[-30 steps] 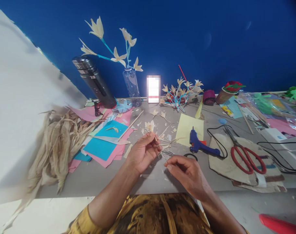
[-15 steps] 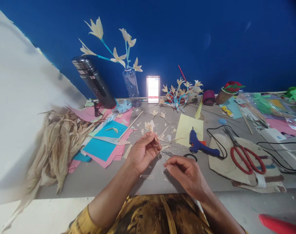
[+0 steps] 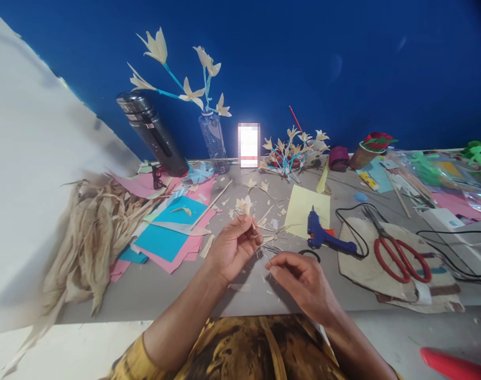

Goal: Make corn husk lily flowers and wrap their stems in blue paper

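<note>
Near the middle of the grey table (image 3: 145, 295), my left hand (image 3: 236, 245) pinches the base of a small cream flower (image 3: 244, 205) between thumb and fingers, petals pointing up and away. A thin stem runs from the flower down towards my right hand (image 3: 298, 277), which is closed on its lower end, to the right and nearer to me. Small cream flowers (image 3: 265, 186) and scraps lie just beyond my hands. A blue glue gun (image 3: 329, 237) rests on yellow paper (image 3: 299, 208) to the right.
Red-handled scissors (image 3: 401, 258) lie on a cloth (image 3: 355, 269) at the right. Dried husks (image 3: 86, 248) and blue paper (image 3: 167, 232) are at the left. Along the back stand a dark flask (image 3: 155, 134), a bottle with flowers (image 3: 213, 142) and a flower bunch (image 3: 290, 158).
</note>
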Action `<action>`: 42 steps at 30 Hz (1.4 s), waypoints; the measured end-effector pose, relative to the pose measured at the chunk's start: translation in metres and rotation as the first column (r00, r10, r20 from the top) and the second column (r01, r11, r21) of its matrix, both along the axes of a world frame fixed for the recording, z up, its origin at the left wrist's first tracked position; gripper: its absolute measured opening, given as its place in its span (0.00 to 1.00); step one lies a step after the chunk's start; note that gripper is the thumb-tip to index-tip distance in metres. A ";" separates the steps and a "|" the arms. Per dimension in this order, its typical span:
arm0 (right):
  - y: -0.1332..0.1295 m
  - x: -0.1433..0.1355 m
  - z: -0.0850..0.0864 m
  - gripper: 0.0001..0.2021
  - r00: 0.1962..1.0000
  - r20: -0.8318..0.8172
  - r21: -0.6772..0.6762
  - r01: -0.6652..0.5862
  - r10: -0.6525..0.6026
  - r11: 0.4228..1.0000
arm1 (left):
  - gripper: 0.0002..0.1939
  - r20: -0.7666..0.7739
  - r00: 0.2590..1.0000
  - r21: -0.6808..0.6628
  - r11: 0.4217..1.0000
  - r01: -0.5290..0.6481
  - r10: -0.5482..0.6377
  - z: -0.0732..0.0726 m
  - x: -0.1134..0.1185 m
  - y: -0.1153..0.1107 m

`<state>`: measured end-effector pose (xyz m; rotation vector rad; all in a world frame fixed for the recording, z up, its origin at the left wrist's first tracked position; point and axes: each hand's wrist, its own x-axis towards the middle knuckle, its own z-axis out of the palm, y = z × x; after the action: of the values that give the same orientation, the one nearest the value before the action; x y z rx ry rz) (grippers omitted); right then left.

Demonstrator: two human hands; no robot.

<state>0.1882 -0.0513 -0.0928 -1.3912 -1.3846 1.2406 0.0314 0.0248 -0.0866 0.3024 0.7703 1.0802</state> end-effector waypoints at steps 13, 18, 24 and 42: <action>0.008 -0.008 0.003 0.10 0.997 -0.058 -0.012 0.041 -0.041 0.999 | 0.11 -0.038 0.999 0.070 0.997 0.029 -0.027 -0.005 0.002 -0.002; 0.010 -0.012 0.009 0.11 0.995 -0.070 -0.021 0.064 -0.065 0.998 | 0.12 -0.050 0.998 0.083 0.996 0.040 -0.035 -0.001 0.001 -0.003; 0.014 -0.016 0.008 0.11 0.992 -0.083 -0.010 0.093 -0.093 0.996 | 0.12 -0.082 0.995 0.072 0.995 0.067 -0.061 -0.002 0.000 -0.001; 0.015 -0.011 0.005 0.11 0.995 -0.045 0.102 0.090 -0.086 0.991 | 0.13 -0.069 0.997 0.135 0.990 0.030 -0.021 0.004 0.000 0.002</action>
<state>0.1772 -0.0359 -0.0878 -1.3338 -1.3272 1.1179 0.0311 0.0269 -0.0830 0.4656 0.7524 1.1051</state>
